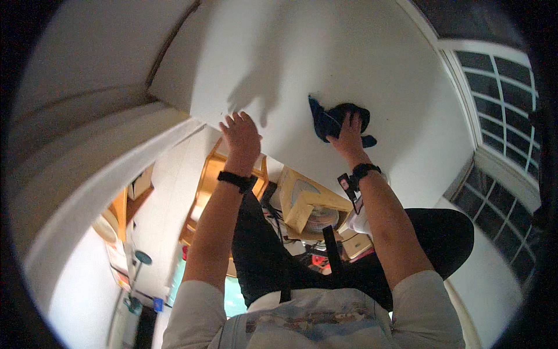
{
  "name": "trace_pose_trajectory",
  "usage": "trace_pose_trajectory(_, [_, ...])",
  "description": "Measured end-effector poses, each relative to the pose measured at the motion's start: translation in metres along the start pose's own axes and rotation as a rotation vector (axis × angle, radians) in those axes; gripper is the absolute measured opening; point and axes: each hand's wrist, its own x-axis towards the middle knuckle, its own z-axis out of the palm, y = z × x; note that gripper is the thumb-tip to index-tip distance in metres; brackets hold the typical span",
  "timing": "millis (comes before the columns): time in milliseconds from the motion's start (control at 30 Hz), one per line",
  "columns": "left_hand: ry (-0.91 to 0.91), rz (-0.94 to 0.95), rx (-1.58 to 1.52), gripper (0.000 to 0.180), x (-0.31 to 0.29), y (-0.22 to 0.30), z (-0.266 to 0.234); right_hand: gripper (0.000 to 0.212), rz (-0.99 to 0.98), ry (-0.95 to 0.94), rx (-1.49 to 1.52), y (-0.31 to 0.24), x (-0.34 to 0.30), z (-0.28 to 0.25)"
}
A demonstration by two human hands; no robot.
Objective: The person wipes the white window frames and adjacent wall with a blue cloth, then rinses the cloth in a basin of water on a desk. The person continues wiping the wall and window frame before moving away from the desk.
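Dark blue cloth partly hidden under right hand, shirt cut off by lower edge, its print blurred, paned window running into black rim.

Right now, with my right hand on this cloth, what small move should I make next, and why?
I'd probably spread the dark blue cloth flatter under your right hand: it looks bunched against the white surface, one end juts out to the left, and your fingers cover only part of it.
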Motion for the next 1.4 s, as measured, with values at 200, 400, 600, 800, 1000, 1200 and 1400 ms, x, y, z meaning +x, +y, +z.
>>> trace_pose_trajectory(200, [0.197,0.187,0.251,0.109,0.04,-0.032,-0.038,0.116,-0.039,-0.053,-0.218,-0.002,0.01,-0.008])
trace_pose_trajectory(400, [0.201,0.137,0.46,0.092,0.064,-0.025,-0.023,0.114,0.143,-0.011,-0.092,-0.003,0.01,-0.004])
trace_pose_trajectory(600, [0.221,0.236,0.522,0.085,0.079,-0.029,-0.009,0.073,0.344,0.089,0.154,-0.019,0.003,-0.006])
trace_pose_trajectory(800, [0.189,0.293,0.485,0.087,0.077,-0.034,-0.012,0.111,0.296,0.101,0.033,-0.014,0.008,0.005])
trace_pose_trajectory(1000, [0.298,0.296,0.561,0.097,0.072,-0.035,-0.012,0.113,0.185,0.143,0.03,-0.007,-0.001,-0.001])
trace_pose_trajectory(1200, [0.334,0.298,0.442,0.106,0.069,-0.044,-0.008,0.111,0.173,0.229,-0.024,-0.008,0.004,0.005])
trace_pose_trajectory(1400, [0.306,0.292,0.469,0.106,0.071,-0.042,-0.01,0.102,0.148,0.288,0.029,-0.002,0.009,0.026])
